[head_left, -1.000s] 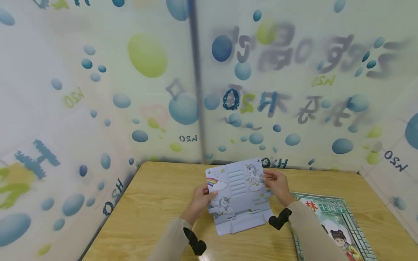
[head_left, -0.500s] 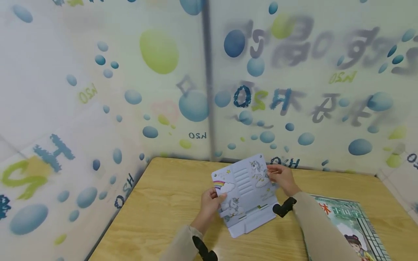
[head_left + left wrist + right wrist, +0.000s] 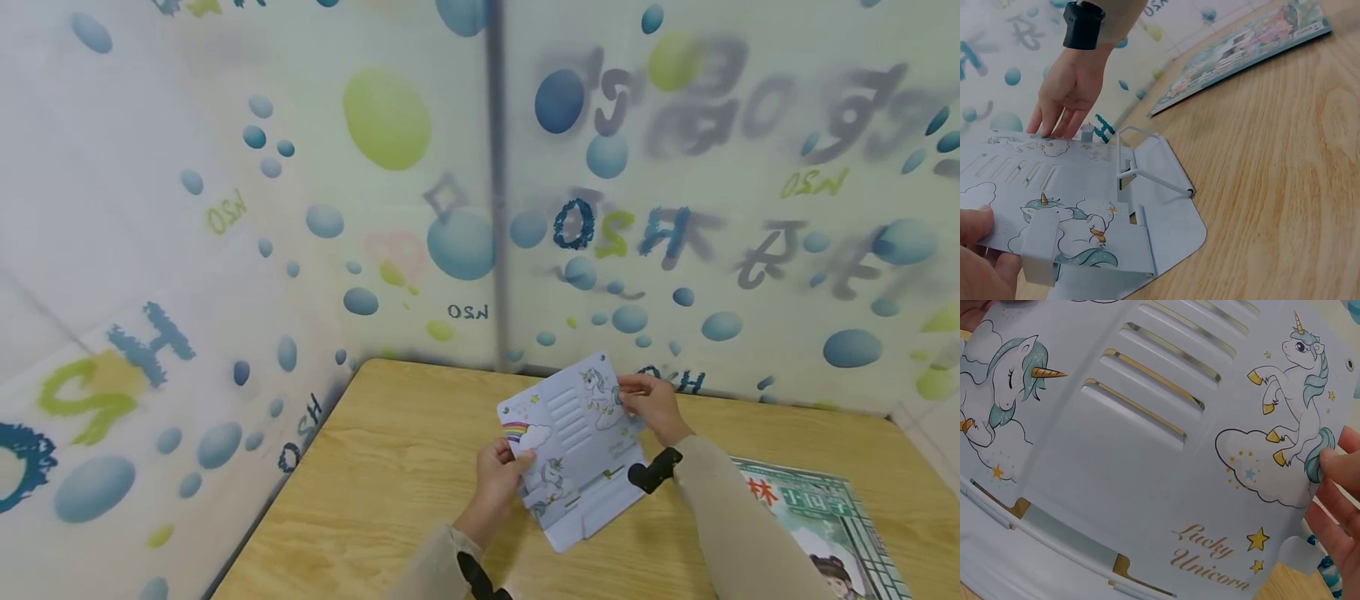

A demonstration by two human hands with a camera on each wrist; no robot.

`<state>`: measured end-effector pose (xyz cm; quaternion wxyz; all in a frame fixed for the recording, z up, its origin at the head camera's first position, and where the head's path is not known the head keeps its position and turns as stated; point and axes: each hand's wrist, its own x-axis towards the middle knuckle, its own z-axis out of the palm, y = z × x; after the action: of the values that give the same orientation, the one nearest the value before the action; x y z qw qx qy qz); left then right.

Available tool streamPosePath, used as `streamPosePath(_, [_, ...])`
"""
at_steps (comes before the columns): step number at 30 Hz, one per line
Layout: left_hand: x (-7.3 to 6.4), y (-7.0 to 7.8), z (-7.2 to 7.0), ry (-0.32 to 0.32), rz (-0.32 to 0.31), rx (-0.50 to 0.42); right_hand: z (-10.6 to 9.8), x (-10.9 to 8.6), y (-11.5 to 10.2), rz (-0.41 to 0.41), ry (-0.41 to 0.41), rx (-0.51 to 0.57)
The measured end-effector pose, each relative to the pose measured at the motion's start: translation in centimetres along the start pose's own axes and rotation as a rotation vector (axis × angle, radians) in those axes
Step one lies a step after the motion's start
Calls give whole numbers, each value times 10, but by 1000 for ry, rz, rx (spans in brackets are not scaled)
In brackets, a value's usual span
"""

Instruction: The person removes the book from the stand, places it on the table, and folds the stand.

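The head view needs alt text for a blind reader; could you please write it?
A person's left hand and right hand hold a white unicorn-printed stand by opposite edges at a wooden table. A book lies to the right, a bubble-patterned backdrop behind.

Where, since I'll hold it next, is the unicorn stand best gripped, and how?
Probably by the side edges of the unicorn stand, one hand from each side, thumb on the printed face and fingers behind, as the left hand and right hand hold it. It looks thin and flat there; the wire bracket near its lower end may swing.
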<state>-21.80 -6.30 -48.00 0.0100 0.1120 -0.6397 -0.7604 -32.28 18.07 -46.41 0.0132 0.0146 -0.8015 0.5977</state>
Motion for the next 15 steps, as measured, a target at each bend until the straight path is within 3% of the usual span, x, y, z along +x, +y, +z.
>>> streamPosePath(7, [-3, -6, 6, -3, -16, 22, -4, -4, -2, -18, -7, -67])
streamPosePath(15, [-2, -3, 1, -14, 6, -11, -4, -14, -8, 6, -2, -134])
